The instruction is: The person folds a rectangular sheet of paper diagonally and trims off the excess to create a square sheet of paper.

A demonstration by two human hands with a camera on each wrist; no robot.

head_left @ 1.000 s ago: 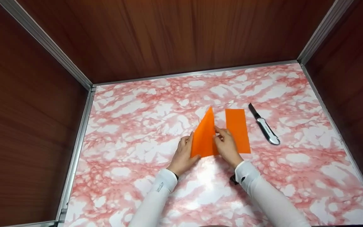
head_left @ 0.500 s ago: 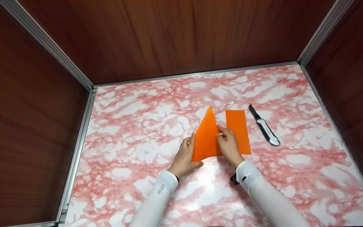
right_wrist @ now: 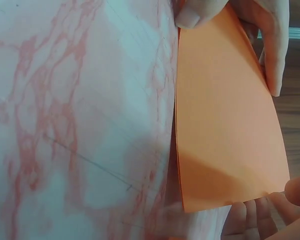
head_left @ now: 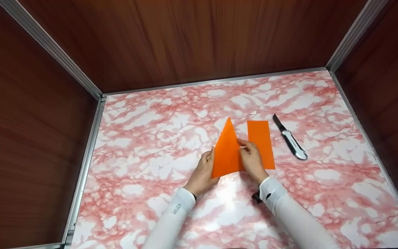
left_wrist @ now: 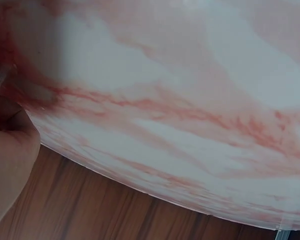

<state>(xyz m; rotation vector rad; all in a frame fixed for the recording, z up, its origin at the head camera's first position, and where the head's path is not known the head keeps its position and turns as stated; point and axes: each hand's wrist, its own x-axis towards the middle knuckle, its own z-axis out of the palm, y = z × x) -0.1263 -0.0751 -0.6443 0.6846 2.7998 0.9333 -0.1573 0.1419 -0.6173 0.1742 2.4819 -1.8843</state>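
Both hands hold an orange sheet of paper [head_left: 227,152], standing slanted over the table with its pointed top away from me. The left hand [head_left: 202,173] grips its left side, thumb at the near edge. At the opposite side, the right hand [head_left: 252,157] pinches the edge with curled fingers. In the right wrist view the paper [right_wrist: 230,120] shows a doubled long edge. There the left thumb and fingers span its top end, and the right fingertips meet its lower corner. Only part of the left hand [left_wrist: 10,155] shows in the left wrist view, its paper hidden.
An orange paper strip [head_left: 262,145] lies flat just right of the right hand. Farther right is a utility knife [head_left: 294,145], its black blade out and pointing away. Brown wood-patterned panels [head_left: 185,41] enclose the red-and-white marbled table [head_left: 143,121] at the back and sides.
The held sheet has shifted slightly and opened wider as the right hand moved a little right. The left thumb has slipped behind the paper. Strip and knife stay where they were.
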